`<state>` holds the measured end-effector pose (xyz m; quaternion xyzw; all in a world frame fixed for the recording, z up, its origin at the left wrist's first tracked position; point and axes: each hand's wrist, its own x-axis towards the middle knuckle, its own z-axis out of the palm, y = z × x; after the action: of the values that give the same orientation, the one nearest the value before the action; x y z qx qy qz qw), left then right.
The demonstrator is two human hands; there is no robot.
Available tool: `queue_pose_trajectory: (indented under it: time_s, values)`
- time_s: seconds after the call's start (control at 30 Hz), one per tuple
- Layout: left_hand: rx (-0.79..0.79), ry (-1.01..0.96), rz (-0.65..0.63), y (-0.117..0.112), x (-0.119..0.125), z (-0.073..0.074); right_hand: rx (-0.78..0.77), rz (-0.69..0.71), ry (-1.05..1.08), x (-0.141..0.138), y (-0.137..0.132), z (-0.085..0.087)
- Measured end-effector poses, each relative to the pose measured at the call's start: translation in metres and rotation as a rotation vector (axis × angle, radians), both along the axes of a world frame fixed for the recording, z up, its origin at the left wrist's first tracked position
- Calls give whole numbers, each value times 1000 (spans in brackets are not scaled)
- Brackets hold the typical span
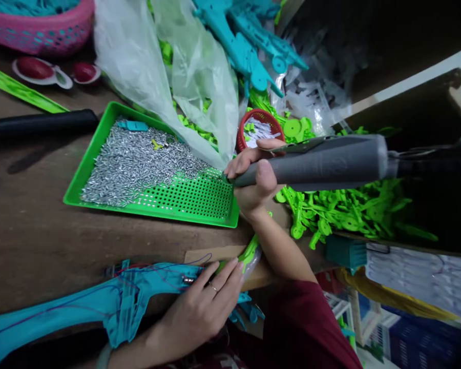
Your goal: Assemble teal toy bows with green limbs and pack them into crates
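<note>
My right hand (253, 179) is wrapped round the grey body of a powered screwdriver (322, 161), whose tip points left over the corner of a green perforated tray (192, 205). The tray holds a heap of small silver screws (134, 161). My left hand (203, 302) lies with fingers spread on a long teal plastic toy shell (80, 307) with thin red and blue wires, at the table's near edge. A green plastic piece (249, 251) pokes out beside the fingertips.
A clear plastic bag (165, 66) drapes over the tray's far side. Behind it lie teal toy parts (249, 46), a small red basket (259, 128), a pile of green plastic parts (341, 210), a pink basket (42, 25) and a black rod (38, 123).
</note>
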<state>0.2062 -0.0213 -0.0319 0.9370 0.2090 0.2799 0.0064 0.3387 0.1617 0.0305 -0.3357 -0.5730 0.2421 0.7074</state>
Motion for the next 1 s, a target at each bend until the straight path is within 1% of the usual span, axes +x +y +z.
queue_pose_trajectory:
  time_s: [0.1, 0.23, 0.3, 0.33, 0.4, 0.43, 0.5, 0.57, 0.63, 0.7, 0.73, 0.8, 0.87, 1.0]
  values:
    - [-17, 11, -9, 1, -1, 1, -27, -29, -10, 1, -1, 2]
    - [-45, 24, 13, -2, -3, -2, -64, -59, 4, -2, 3, -5]
    - [-33, 6, 17, -4, -4, -5, -89, -90, 28, -6, 7, -6]
    - [-22, -11, 16, -4, -4, -6, -104, -111, 39, -7, 8, -2]
    - [-6, -49, 22, -4, -5, -8, -110, -149, 84, -8, 0, 11]
    - [-9, -64, 31, -3, -5, -9, -89, -150, 122, -6, -9, 21]
    - [-32, -80, 50, -2, -6, -9, -40, -107, 180, 2, -42, 42]
    - [-68, -102, 34, 0, -6, -8, -47, -30, 154, 12, -89, 57]
    - [-108, -136, -11, 2, -7, -7, -98, -12, 99, 20, -139, 62]
    - [-138, -146, -44, 4, -9, -6, -157, -10, 46, 25, -181, 57]
    - [-142, -144, -48, 4, -9, -5, -183, -3, 28, 26, -197, 51]
    - [-129, -139, -48, 5, -9, -4, -222, -5, 15, 25, -217, 39]
    - [-112, -148, -47, 6, -9, -3, -192, -3, 33, 22, -224, 27]
    - [-103, -174, -57, 7, -8, -1, -125, 37, 12, 18, -221, 9]
